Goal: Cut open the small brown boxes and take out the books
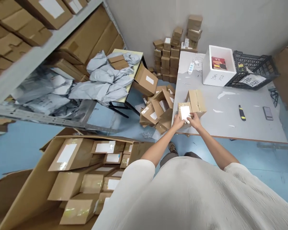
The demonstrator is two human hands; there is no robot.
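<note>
A small brown carton (180, 108) with a white label (185, 112) on its face is at the table's left front edge. My left hand (178, 122) is closed on its lower left side. My right hand (194, 120) grips the right side, with the fingers near the label's lower corner. Right behind it, on the grey table (230, 124), a second taped carton (196, 101) stands beside my right hand.
On the table are a white foam box (218, 80), a black crate (256, 68), a yellow-black cutter (242, 113), a phone (268, 113) and a power strip (191, 68). Lower left, a large box (26, 195) holds several cartons. Grey bags (103, 76) cover a side table.
</note>
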